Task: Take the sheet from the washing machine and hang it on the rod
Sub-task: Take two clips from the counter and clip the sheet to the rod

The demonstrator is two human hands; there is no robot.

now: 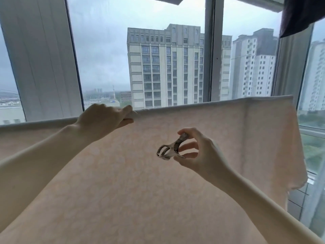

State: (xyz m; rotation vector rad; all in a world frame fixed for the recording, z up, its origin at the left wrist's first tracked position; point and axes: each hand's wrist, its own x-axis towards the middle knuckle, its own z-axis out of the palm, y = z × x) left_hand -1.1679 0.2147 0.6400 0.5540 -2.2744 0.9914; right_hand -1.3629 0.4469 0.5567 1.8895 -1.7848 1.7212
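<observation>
Sheet (140, 182), pale pink, hangs draped over the rod, its top edge running level across the window (105, 59), its right edge falling free beside the frame. Left hand (103, 118) pinches that top edge. Right hand (197, 150), apart in front, holds a metal clip (171, 148) between thumb and fingers.

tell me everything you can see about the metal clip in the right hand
The metal clip is a shiny, silver-coloured spring clothespin with two looped wire-like jaws pointing left and two flat handles. The right hand pinches the handles between thumb and fingers, holding it in the air in front of the pale peach sheet, below the sheet's top fold. It looks clear of the sheet. Whether the jaws are parted cannot be told.
</observation>
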